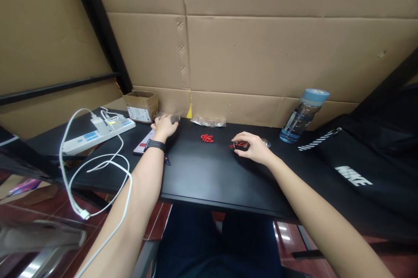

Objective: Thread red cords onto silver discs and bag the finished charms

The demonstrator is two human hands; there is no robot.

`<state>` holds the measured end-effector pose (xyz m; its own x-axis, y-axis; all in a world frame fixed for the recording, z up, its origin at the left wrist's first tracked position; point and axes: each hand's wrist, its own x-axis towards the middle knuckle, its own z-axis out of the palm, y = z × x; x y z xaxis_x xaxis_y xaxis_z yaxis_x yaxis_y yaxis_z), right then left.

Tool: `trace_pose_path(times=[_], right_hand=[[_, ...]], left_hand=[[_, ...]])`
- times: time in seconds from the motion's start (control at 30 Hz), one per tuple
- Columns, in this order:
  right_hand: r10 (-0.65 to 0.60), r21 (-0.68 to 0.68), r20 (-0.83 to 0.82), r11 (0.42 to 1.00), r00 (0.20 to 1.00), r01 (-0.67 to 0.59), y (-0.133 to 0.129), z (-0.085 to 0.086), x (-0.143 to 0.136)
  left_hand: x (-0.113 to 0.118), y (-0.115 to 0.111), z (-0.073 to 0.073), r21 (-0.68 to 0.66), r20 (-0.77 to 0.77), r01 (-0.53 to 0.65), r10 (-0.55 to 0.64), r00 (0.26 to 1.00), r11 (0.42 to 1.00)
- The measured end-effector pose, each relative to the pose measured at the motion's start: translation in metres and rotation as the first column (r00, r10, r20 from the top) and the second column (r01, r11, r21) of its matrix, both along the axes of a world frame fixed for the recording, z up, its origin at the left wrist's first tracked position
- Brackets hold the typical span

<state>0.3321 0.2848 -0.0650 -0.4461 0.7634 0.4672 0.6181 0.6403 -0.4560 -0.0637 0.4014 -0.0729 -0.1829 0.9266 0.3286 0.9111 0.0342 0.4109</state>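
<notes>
My left hand [165,125], with a dark watch on its wrist, reaches over the far left of the black table [202,173]. Its fingers are apart, touching or just above a clear plastic packet [174,117]. Under that wrist lies a phone [141,147]. Toward the right, my right hand [250,146] has its thumb and fingers closed around a thin red cord [241,144]. A red knotted piece [207,138] rests between the hands. A small shiny round object [266,142] sits just behind my right hand, partly hidden.
A cardboard box [140,107], a white power strip [94,138] and looping white cables [126,169] are at left. Another clear packet [209,122] lies by the cardboard wall [244,60]. A blue-lidded bottle [302,117] and a black bag [375,152] stand at right.
</notes>
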Motion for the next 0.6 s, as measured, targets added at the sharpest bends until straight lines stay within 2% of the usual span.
trace_pose_path(times=[0.37, 0.5, 0.6], right_hand=[[0.004, 0.019, -0.016, 1.000, 1.000, -0.004, 0.000, 0.001, 0.000], [-0.005, 0.004, -0.016, 1.000, 1.000, 0.005, 0.000, 0.001, 0.000], [-0.004, -0.001, -0.023, 1.000, 1.000, 0.004, -0.001, 0.002, 0.000]], left_hand=[[-0.009, 0.006, -0.006, -0.060, 0.008, -0.064, 0.065, 0.998, 0.996], [-0.006, 0.002, -0.001, 0.014, 0.051, -0.070, 0.069, 0.996, 0.997], [-0.002, -0.003, 0.008, 0.075, 0.155, -0.108, 0.095, 0.983, 0.991]])
